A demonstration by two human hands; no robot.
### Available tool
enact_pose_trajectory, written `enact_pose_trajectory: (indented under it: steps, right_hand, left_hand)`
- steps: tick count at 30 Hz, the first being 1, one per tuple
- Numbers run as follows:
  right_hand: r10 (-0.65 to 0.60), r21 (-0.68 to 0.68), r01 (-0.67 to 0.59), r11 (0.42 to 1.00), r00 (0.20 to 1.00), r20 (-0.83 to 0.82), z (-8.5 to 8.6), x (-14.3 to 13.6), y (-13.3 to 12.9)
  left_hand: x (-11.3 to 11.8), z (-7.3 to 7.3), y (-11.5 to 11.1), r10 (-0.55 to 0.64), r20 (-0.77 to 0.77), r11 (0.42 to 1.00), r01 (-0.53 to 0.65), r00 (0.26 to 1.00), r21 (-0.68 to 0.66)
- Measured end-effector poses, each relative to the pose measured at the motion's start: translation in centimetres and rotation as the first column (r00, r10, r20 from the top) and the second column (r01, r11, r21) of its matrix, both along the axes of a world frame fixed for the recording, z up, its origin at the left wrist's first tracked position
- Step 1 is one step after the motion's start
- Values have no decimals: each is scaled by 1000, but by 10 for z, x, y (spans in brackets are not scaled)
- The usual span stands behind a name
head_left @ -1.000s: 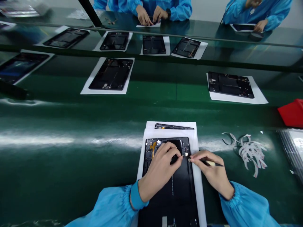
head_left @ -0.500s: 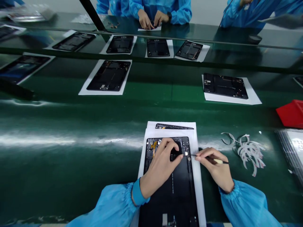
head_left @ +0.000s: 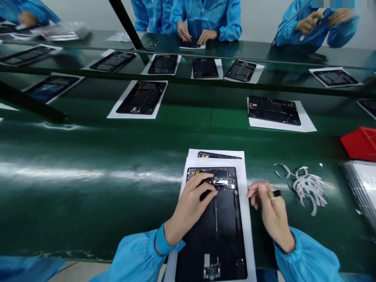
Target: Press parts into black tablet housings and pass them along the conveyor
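Observation:
An opened black tablet [head_left: 227,231] lies on white foam sheets [head_left: 249,250] in front of me. My left hand [head_left: 192,201] rests on its upper part, thumb and fingers curved and apart, with nothing visible between them. Just right of the tablet is my right hand [head_left: 268,207], its fingers curled around a thin tool [head_left: 275,194] with a dark end and a pale section. The tool's tip is hidden. Another tablet [head_left: 217,155] shows its top edge behind the first one.
Curled white strips [head_left: 310,188] lie at the right, near a red bin [head_left: 360,143] and a stack of clear plastic trays [head_left: 364,184]. More tablets on white sheets [head_left: 307,121] are farther back. Co-workers' hands [head_left: 195,34] are across the table.
The thin tool has turned in my right hand, its tip no longer at the tablet. My left hand has shifted slightly and its fingertips lie lower. The view has tilted up a little.

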State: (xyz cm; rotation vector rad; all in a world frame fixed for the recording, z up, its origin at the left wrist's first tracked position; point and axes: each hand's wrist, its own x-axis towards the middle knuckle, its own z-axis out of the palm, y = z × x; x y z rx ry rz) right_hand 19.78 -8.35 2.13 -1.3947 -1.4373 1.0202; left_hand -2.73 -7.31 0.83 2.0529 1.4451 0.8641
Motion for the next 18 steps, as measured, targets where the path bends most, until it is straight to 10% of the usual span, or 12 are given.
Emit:
enact_pose_trajectory:
  steps: [5,10,18]
  right_hand:
    - [339,182,-406,896,888,311,28,-33,-31]
    - [193,458,-452,766,840,507,35,-54,-54]
    - [254,437,-639,634,705,662,28,-54,-68]
  left_hand:
    - [-5,46,-33,-45,270,997,27,962,69]
    - [-19,65,-87,93,466,985,-14,880,-172]
    - [-19,49,-108,371,450,655,114,812,-747]
